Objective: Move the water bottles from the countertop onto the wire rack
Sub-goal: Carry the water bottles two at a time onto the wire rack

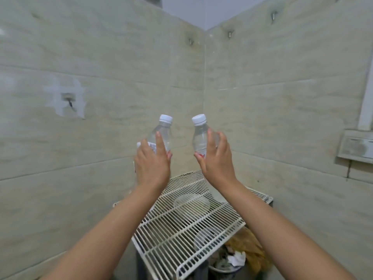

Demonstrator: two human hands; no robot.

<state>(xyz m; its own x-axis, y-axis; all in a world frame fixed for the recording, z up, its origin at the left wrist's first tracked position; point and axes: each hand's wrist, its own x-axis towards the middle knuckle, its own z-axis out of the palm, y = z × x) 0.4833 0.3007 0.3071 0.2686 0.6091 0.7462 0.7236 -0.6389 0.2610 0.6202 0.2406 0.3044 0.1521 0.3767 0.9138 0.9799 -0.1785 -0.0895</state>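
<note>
Mid-carry. Two clear water bottles with white caps are up in the air at frame centre, one in each of my hands, both held in front of the tiled wall corner.

- Left hand: wrapped round the lower body of the left bottle, fingers curled on its far side, forefinger lying up the front. Bottle leans slightly right, cap up.
- Right hand: gripping the right bottle from its right side, thumb across the label, fingers behind. Bottle leans slightly left, cap up.
- The bottles are apart from each other, not touching.
- White wire rack: lower centre of frame, below and just beyond my wrists. It already bears a clear round dish near its middle. Something else clear sits near the front right edge; cannot tell what it is, or whether it lies on or under the wires.
- Under the rack, lower right: a bin with crumpled paper and brown wrapping.
- The desk the bottles came from is not in view.

Step as I judge it: both bottles lifted and over the rack, neither set down yet.

Next move calls for lowering each upright onto open wire, left one to the left of the dish, right one toward the back right. Bases should span several wires so they do not tip; ease the grip only once each stands.
</note>
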